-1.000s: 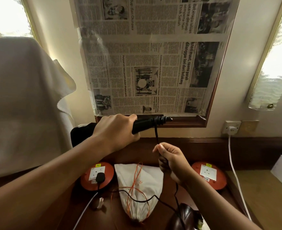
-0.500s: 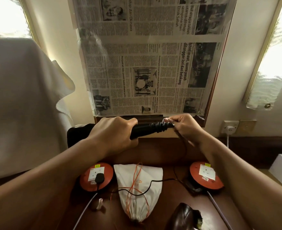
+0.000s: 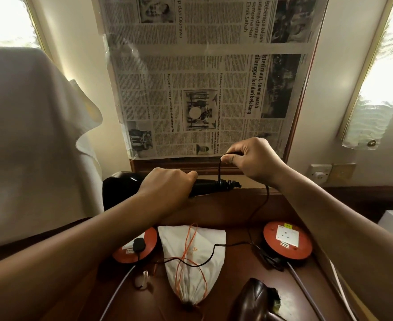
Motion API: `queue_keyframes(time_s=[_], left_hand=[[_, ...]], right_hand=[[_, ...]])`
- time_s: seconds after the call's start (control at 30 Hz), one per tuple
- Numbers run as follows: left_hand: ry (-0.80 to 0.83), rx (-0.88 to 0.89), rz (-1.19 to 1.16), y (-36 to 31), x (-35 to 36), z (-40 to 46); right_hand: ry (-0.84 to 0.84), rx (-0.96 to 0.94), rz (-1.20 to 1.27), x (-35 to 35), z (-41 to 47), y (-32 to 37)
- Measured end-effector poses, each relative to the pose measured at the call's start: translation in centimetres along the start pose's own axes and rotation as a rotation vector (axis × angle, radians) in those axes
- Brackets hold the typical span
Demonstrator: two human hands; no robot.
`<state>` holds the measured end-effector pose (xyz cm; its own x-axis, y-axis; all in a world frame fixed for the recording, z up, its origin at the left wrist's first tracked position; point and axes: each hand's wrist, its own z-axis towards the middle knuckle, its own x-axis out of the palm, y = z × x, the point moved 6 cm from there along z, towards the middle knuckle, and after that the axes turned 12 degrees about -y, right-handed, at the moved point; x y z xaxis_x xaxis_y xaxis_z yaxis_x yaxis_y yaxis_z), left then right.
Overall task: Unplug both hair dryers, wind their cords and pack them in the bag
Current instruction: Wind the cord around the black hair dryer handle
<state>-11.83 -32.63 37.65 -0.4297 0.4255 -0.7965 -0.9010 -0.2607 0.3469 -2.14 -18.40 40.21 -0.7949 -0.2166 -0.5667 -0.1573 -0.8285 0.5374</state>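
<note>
- Right hand [image 3: 253, 158] has lifted off the handle end since half a second ago, now above it near the newspaper [image 3: 204, 77], pulling a short loop of cord [image 3: 220, 169] up
- Left hand [image 3: 167, 188] is wrapped round the handle of the black hair dryer [image 3: 119, 188], holding it level above the back of the desk [image 3: 214, 209]; body sticks out to the left
- Right fingers [image 3: 231, 156] pinch the cord – narrow grip, thumb side hidden
- A few turns sit at the handle end; remaining cord drops past the right wrist and trails across the white bag [image 3: 191, 256] on the desk
- Second hair dryer [image 3: 253, 302] lies at the front of the desk; a black plug [image 3: 138, 244] sits in the left orange socket reel [image 3: 149, 242], so likely one unplugging remains
- Handling – cord looks thin, limp, springy, so turns will likely slip unless kept taut; dryer is rigid, best held by the handle; bag is soft cloth, needs its mouth held open
</note>
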Motion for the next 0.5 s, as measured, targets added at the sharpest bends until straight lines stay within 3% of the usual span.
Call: queue_keyframes(time_s=[0.33,0.4,0.5], left_hand=[[0.035,-0.126,-0.023,0.8,1.7,0.9],[0.036,-0.158,-0.045,1.2,2.0,1.1],[0.016,-0.189,-0.060,1.8,2.1,1.5]], right_hand=[[-0.024,-0.058,-0.060,1.0,-3.4,2.8],[-0.017,0.002,0.001,1.5,-4.6,2.8],[0.033,0.244,0.236,2.9,-6.2,1.5]])
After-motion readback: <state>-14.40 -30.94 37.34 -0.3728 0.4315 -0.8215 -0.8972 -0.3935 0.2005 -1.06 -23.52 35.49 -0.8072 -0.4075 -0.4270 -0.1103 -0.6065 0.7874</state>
